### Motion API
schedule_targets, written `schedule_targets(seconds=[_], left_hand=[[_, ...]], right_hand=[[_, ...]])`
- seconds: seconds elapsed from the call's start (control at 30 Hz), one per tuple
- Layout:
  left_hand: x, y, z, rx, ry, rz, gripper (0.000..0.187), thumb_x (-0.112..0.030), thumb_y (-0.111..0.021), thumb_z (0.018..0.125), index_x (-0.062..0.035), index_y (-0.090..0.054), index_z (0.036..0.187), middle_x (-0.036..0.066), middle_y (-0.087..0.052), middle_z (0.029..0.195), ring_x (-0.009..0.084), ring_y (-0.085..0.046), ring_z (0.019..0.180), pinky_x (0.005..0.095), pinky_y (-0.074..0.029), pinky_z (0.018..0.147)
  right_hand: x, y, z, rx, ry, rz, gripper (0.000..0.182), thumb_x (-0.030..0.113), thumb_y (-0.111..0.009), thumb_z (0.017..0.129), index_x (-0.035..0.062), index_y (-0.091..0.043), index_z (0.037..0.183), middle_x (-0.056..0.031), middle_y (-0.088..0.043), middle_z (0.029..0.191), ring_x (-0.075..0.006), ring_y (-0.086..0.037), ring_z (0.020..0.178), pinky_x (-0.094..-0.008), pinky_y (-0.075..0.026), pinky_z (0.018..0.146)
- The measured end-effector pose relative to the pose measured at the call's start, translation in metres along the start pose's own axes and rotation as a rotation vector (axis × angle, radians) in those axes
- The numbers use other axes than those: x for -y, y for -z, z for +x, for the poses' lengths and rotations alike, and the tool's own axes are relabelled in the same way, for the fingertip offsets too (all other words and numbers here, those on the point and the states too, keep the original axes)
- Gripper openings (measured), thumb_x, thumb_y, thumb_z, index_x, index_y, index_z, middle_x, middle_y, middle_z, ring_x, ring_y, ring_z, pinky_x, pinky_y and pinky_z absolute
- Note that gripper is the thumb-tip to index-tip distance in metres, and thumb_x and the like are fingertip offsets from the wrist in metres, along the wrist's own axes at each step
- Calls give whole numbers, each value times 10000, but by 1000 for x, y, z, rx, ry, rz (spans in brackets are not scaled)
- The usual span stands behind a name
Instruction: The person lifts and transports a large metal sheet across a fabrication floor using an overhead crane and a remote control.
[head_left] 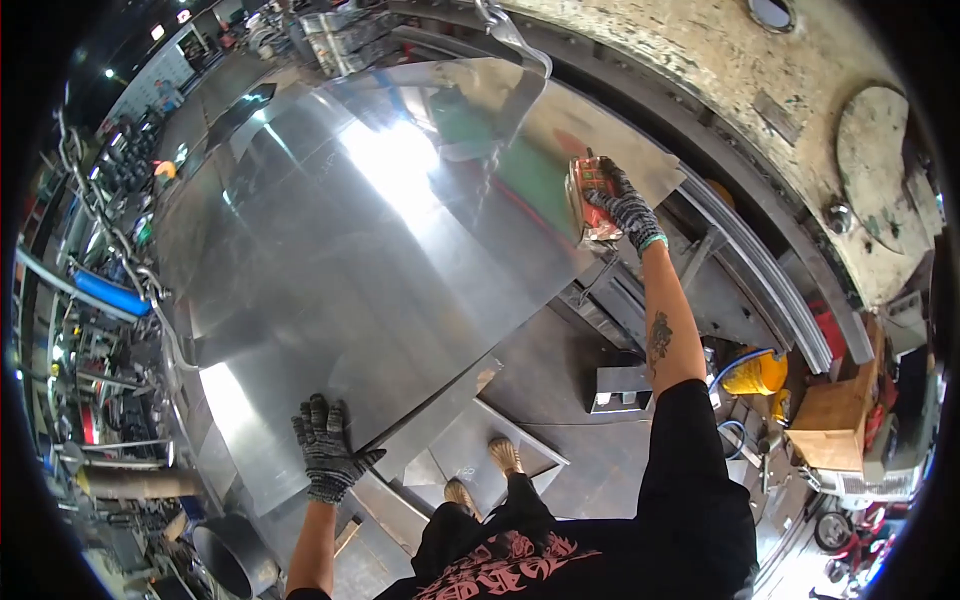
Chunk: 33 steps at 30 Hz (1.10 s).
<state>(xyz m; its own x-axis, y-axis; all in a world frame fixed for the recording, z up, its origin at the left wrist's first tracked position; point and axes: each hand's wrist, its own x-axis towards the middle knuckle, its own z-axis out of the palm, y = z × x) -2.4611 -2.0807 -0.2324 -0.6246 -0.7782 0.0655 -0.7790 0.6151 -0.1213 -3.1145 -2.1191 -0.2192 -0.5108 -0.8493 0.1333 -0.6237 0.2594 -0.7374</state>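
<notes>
Large silvery sheet of shiny metal spans the middle of the view, its mirror-like face showing white glare and green and red reflections. What bears it: cannot tell.

Left hand, in a grey-and-black knitted glove: laid palm down on the sheet, by its near left corner. Fingers spread, thumb out to the side; grip released, nothing grasped.

Right hand, same kind of glove: at the sheet's right side, arm stretched forward. Grip closed around a red, printed, block-shaped bundle, which stands out over the sheet's right edge region. Its underside is hidden; whether it touches the metal, cannot tell.

About the sheet: a grey metal hook on a chain at the far edge; a second, long steel chain down the left side, near a bright blue bar-like piece. Beyond the right hand, long grey steel bars lie side by side, next to a worn, cream-coloured slab. Lower right: yellow bucket, thin blue hose beside it, brown box. Lower left: dark, hollow metal cylinder.
</notes>
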Motion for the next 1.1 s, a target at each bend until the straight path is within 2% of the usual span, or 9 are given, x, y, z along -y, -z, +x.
schedule_targets(seconds=[0.17,0.23,0.27,0.3,0.47,0.5,0.63,0.8,1.1], left_hand=[[-32,-1,11,-146,-94,-125,994,-542,-751,576,-71,-398,1376,287,-288,1440,482,-223,1349,645,-107,1078],[-45,-8,11,-124,-78,-161,961,-526,-754,581,-88,-417,1367,278,-286,1445,474,-221,1354,640,-103,1083],[-51,-6,12,-112,-62,-189,929,-510,-757,585,-106,-437,1359,269,-284,1451,466,-218,1359,635,-98,1087],[-61,3,11,-45,-24,-202,906,-511,-753,590,-127,-450,1354,264,-281,1455,457,-215,1365,633,-97,1089],[-73,13,4,12,44,-210,871,-582,-699,625,-194,-451,1365,233,-293,1460,424,-245,1363,599,-123,1100],[-74,13,0,1,71,-218,871,-582,-699,625,-194,-451,1365,233,-293,1460,424,-245,1363,599,-123,1100],[-84,11,-2,10,50,-210,858,-627,-634,672,-207,-422,1389,212,-264,1484,401,-206,1387,590,-116,1106],[-92,32,-4,46,55,-211,845,-638,-610,689,-202,-423,1389,202,-275,1483,388,-220,1386,572,-129,1112],[-91,48,-14,27,91,-409,669,-581,-543,811,-160,-488,1329,179,-421,1398,349,-363,1323,514,-223,1106]], right_hand=[[-42,29,16,27,-142,115,1089,503,-764,702,78,-134,1482,-228,-501,1303,-309,-514,1188,-355,-396,998],[-43,32,12,-54,193,110,700,395,-686,814,31,-372,1323,-89,-587,1076,-277,-546,983,-336,-435,911],[-28,52,11,74,248,-177,425,314,-594,889,22,-464,1169,-66,-553,1018,-259,-501,981,-343,-420,895],[-41,56,18,76,346,-224,423,292,-602,884,29,-466,1186,-61,-552,1051,-240,-509,994,-337,-428,892],[-147,51,55,121,-54,510,463,180,-643,856,64,-480,1274,-32,-550,1217,-142,-549,1062,-306,-468,879],[-100,62,38,125,-237,578,514,182,-693,808,77,-506,1275,-50,-576,1163,-187,-574,1022,-324,-464,890],[-114,58,32,27,-125,608,515,170,-679,830,85,-450,1283,-42,-573,1107,-169,-576,958,-331,-491,822],[-102,58,24,-97,-270,865,546,183,-635,871,138,-353,1337,-61,-564,1114,-175,-583,953,-314,-494,818],[-64,64,27,-89,-311,696,526,120,-654,837,119,-417,1307,-63,-551,1177,-191,-573,1013,-323,-498,850]])
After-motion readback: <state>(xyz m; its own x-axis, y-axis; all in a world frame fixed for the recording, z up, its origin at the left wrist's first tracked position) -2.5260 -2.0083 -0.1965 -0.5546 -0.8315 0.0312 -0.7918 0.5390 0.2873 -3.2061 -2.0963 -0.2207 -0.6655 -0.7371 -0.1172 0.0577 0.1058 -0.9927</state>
